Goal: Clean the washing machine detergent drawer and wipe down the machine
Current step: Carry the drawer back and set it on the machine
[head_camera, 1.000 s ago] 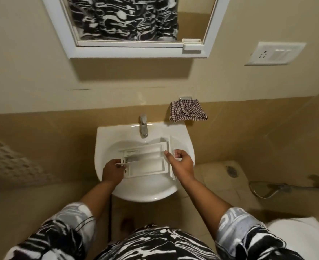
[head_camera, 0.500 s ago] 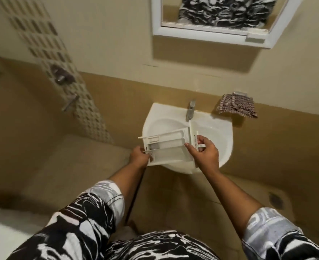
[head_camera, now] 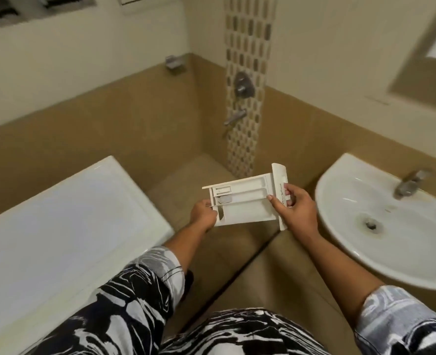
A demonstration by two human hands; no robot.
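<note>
Both my hands grip the detergent drawer (head_camera: 247, 201) in mid-air: my left hand (head_camera: 203, 213) pinches its rear end, and my right hand (head_camera: 295, 210) is closed around the front panel, thumb on the tray's edge. I see the drawer held roughly level, compartments facing up, above the tan floor (head_camera: 237, 252). It sits between the white washing machine (head_camera: 65, 226) on my left and the sink (head_camera: 391, 226) on my right, apart from both. Farther off, a shower valve (head_camera: 243, 85) is mounted on the mosaic tile strip (head_camera: 250, 42).
</note>
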